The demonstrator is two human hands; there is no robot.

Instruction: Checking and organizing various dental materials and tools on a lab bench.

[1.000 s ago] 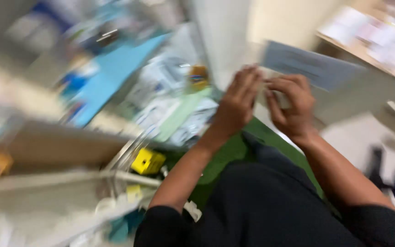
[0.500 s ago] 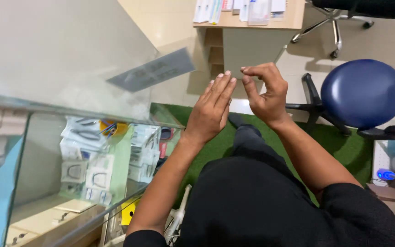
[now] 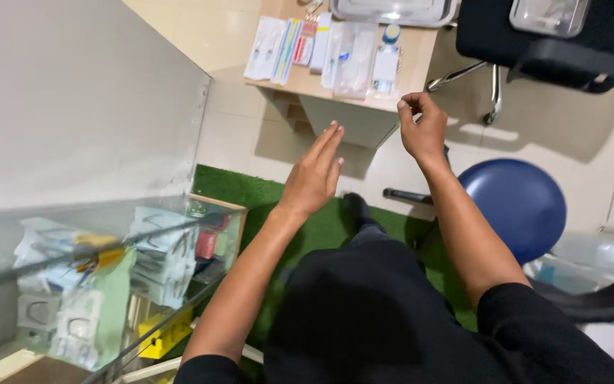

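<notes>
Hands raised empty over a green mat, beside a glass cabinet.

Left hand (image 3: pixel 314 174) hangs in mid-air with fingers straight and pressed together, palm turned inward, gripping nothing. Right hand (image 3: pixel 422 128) hovers a little higher and apart from it, fingers curled loosely with thumb near the fingertips; whether anything small sits between them cannot be told. Both float above the green mat (image 3: pixel 250 195) and tiled floor, in front of a small wooden table (image 3: pixel 307 80) carrying sealed packets (image 3: pixel 353 50). A blue stool (image 3: pixel 520 203) stands by the right forearm; the glass cabinet (image 3: pixel 143 263) with packaged supplies stands at the left.
</notes>
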